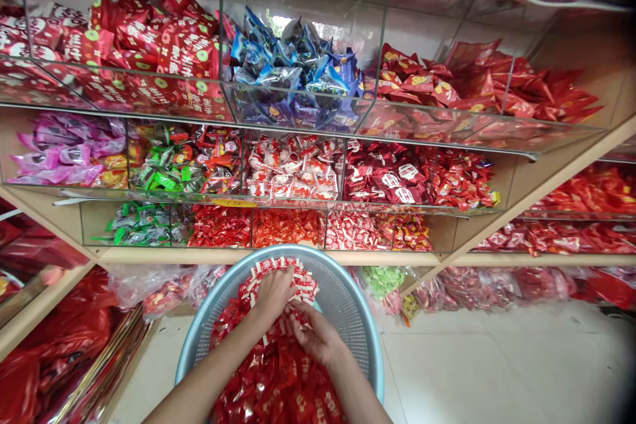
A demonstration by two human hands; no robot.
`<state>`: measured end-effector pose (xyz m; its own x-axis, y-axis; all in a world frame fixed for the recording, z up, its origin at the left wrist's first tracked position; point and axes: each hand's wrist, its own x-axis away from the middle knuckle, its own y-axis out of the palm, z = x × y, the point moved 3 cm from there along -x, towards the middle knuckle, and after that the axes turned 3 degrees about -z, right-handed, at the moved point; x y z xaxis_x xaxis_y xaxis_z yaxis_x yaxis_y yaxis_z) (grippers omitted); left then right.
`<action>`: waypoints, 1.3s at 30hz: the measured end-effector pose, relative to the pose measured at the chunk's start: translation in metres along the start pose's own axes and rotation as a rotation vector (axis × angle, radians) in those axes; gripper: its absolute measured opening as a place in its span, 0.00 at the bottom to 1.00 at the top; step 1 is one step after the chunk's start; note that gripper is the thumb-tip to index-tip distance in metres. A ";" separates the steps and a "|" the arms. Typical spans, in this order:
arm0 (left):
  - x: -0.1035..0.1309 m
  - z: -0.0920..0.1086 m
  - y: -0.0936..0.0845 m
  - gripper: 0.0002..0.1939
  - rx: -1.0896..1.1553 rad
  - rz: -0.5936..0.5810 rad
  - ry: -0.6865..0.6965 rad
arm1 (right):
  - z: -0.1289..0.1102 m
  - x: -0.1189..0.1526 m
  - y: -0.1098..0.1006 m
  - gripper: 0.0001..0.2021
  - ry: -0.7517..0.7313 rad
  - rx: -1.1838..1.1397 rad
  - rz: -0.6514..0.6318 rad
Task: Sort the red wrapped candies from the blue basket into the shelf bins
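A blue plastic basket point(373, 334) stands in front of the shelves and holds red-wrapped candies. Inside it, my left hand point(273, 295) comes down from above on the small red-and-white wrapped candies point(302, 277), its fingers curled over them and partly hidden. Close beside it, my right hand point(317, 336) is cupped with the palm turned inward, its curled fingers among the same candies. Nearer to me in the basket lie larger dark red shiny packets point(278, 381), below both hands.
Clear-fronted shelf bins hold blue packets point(293, 73), red packets point(169, 40), pink packets point(69, 152) and red-and-white candies point(352, 228). A slanted wooden shelf post point(497, 225) stands at right. Bagged goods point(477, 288) lie under the shelf, above pale floor tiles point(477, 364). Red packages point(59, 338) fill the left.
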<state>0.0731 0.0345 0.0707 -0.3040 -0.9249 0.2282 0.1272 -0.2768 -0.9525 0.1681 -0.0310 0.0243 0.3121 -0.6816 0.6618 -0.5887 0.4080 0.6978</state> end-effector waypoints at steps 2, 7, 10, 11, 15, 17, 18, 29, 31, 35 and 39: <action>0.002 0.000 -0.001 0.17 -0.026 0.009 -0.010 | 0.000 0.000 0.001 0.07 0.002 -0.007 -0.004; 0.006 0.001 0.002 0.14 -0.083 0.041 0.009 | 0.001 0.001 0.001 0.08 -0.001 -0.015 -0.005; 0.007 0.001 0.005 0.14 -0.095 0.031 0.021 | 0.002 0.002 0.001 0.08 0.005 -0.008 0.011; 0.007 0.002 0.005 0.14 -0.097 0.033 0.022 | 0.002 0.002 0.002 0.08 0.004 -0.007 0.015; 0.008 0.003 0.002 0.14 -0.090 0.062 0.005 | 0.001 0.000 0.001 0.07 0.004 -0.013 0.013; 0.009 0.002 -0.002 0.15 -0.073 0.074 -0.008 | -0.001 -0.002 0.002 0.06 0.015 -0.013 -0.002; 0.010 0.001 -0.004 0.16 -0.065 0.080 -0.011 | -0.002 -0.003 0.002 0.06 0.017 -0.012 -0.011; 0.043 -0.028 -0.021 0.16 0.098 0.229 -0.039 | -0.007 -0.017 -0.003 0.08 -0.090 0.059 -0.004; 0.051 -0.037 -0.022 0.16 0.146 0.282 -0.026 | -0.007 -0.016 -0.005 0.08 -0.110 0.081 0.019; 0.062 -0.052 -0.020 0.17 0.197 0.343 0.010 | -0.007 -0.013 -0.006 0.08 -0.097 0.098 0.058; 0.067 -0.052 -0.014 0.17 0.244 0.340 0.032 | -0.007 -0.013 -0.007 0.09 -0.104 0.106 0.064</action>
<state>0.0017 -0.0096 0.0885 -0.2344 -0.9669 -0.1010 0.4443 -0.0141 -0.8957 0.1740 -0.0207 0.0128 0.1959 -0.7177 0.6682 -0.6821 0.3898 0.6187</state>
